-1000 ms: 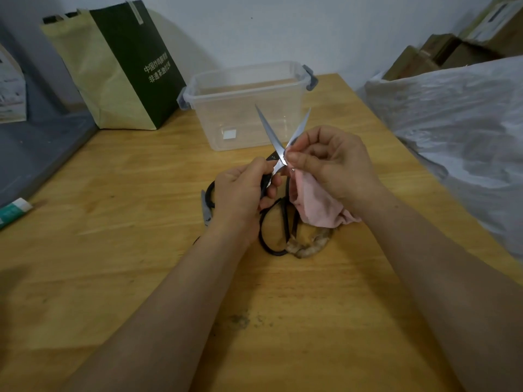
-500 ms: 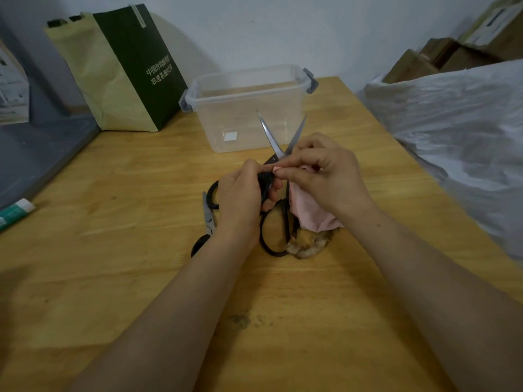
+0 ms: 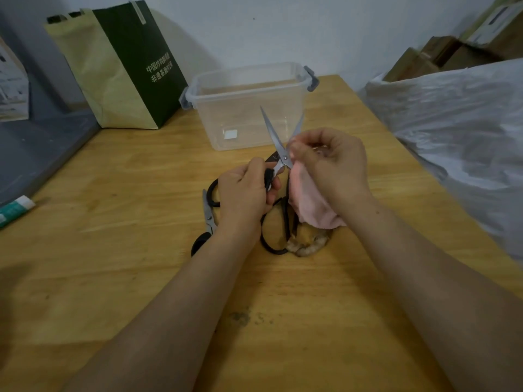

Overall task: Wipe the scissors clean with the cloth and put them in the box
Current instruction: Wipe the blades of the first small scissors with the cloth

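Small black-handled steel scissors [image 3: 273, 134]: our left hand [image 3: 243, 193] grips the handles, blades splayed so our right hand [image 3: 331, 165], pinching the pink fabric cloth [image 3: 311, 205], reaches one. Clear plastic box [image 3: 240, 117], lidless, at their twelve o'clock.

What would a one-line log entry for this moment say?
step: wiping | left hand: grips scissors handle, blades open | right hand: pinches pink cloth on one blade | box: holds no scissors

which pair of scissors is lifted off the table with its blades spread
The silver-bladed scissors in the left hand, blades in a V; the small black-handled pair and the big all-black pair lie on the wooden table.
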The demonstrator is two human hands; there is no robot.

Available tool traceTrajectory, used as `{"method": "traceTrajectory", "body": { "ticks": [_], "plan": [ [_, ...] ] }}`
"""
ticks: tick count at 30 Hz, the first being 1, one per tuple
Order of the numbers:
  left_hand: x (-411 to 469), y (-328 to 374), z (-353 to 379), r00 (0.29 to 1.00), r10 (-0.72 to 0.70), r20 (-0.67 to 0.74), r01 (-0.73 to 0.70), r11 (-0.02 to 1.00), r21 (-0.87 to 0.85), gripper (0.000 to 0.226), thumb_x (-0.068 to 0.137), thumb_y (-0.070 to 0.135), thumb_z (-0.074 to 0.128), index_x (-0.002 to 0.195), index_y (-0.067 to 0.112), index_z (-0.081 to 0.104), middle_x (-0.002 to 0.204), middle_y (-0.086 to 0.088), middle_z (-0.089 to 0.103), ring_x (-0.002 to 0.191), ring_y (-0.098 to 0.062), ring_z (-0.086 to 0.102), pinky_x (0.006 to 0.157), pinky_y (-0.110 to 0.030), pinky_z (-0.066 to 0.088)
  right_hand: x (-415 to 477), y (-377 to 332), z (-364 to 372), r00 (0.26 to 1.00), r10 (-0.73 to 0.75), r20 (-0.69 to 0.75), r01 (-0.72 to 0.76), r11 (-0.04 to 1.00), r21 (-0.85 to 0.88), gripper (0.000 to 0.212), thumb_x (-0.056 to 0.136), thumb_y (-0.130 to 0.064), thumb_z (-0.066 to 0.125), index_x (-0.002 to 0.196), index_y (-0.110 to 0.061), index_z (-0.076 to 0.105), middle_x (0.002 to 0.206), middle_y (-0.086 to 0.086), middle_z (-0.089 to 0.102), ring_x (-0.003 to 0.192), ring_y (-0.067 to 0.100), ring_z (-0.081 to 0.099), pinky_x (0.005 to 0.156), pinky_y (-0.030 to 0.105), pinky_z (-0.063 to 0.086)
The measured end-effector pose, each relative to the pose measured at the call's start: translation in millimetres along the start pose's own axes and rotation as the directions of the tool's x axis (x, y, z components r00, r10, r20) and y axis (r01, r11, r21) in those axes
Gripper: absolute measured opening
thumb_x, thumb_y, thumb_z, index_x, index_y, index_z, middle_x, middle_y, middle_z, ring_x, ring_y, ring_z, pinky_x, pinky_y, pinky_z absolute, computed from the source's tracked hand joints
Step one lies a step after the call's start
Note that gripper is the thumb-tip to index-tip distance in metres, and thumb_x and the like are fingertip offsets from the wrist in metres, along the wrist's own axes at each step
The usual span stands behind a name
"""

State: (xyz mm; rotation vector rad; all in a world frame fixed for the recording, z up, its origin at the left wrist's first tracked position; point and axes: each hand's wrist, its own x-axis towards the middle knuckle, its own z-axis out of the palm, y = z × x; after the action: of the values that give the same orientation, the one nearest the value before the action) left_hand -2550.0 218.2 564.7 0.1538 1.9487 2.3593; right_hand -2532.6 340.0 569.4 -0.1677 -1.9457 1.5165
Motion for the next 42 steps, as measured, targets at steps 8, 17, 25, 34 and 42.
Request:
{"method": "traceTrajectory", "body": {
  "ticks": [8,17,25,34,42],
  "plan": [
    [-0.4,-2.8,-2.0,0.997,0.063,0.055,-0.064,0.998,0.025,0.027,0.093,0.009,0.044,0.079,0.007,0.067,0.05,0.002,0.057,0.04,-0.007,0.041,0.036,-0.018,0.03,-8.8,-4.6,-8.0,0.971,0.108,0.214,-0.155,0.964,0.215,0.009,0.074,-0.002,0.076,0.081,-0.007,0.071,0.08,0.008,0.073,0.076,0.014,0.069,0.072,0.022,0.056],
    [-0.7,-5.9,1.1,0.978,0.181,0.104,-0.194,0.973,0.125,0.03,0.092,0.006,0.047,0.07,-0.01,0.06,0.047,0.002,0.052,0.039,-0.007,0.041,0.038,-0.016,0.032,-4.8,-6.0,0.8,0.973,0.216,0.076,-0.228,0.942,0.245,0.016,0.067,-0.007,0.082,0.07,-0.011,0.067,0.065,-0.001,0.071,0.064,0.013,0.069,0.063,0.025,0.057],
    [-0.6,-3.5,-1.3,0.992,0.099,0.077,-0.101,0.995,0.02,0.032,0.091,0.004,0.047,0.066,0.005,0.066,0.048,-0.001,0.052,0.038,-0.007,0.04,0.036,-0.016,0.031,-6.4,-6.3,-14.7,0.945,0.206,0.253,-0.267,0.934,0.239,0.018,0.067,0.006,0.078,0.066,-0.009,0.068,0.065,0.008,0.071,0.063,0.018,0.069,0.06,0.024,0.054],
    [-3.1,-9.9,1.5,0.982,0.156,0.11,-0.172,0.973,0.155,0.031,0.093,0.007,0.048,0.065,-0.005,0.056,0.043,0.004,0.048,0.037,-0.004,0.041,0.038,-0.015,0.033,-3.1,-5.8,-1.9,0.978,0.189,0.09,-0.206,0.949,0.239,0.017,0.069,-0.005,0.08,0.073,-0.003,0.064,0.065,0.003,0.068,0.061,0.01,0.068,0.062,0.018,0.054],
    [2.4,-7.4,-1.3,0.995,0.088,0.056,-0.092,0.993,0.068,0.029,0.091,0.007,0.05,0.066,-0.006,0.057,0.051,-0.006,0.048,0.038,-0.01,0.036,0.036,-0.018,0.026,-4.6,-6.4,-11.0,0.955,0.11,0.276,-0.154,0.978,0.141,0.01,0.079,0.0,0.071,0.078,-0.01,0.069,0.066,-0.001,0.069,0.063,0.006,0.066,0.061,0.016,0.052]
  ]
}}
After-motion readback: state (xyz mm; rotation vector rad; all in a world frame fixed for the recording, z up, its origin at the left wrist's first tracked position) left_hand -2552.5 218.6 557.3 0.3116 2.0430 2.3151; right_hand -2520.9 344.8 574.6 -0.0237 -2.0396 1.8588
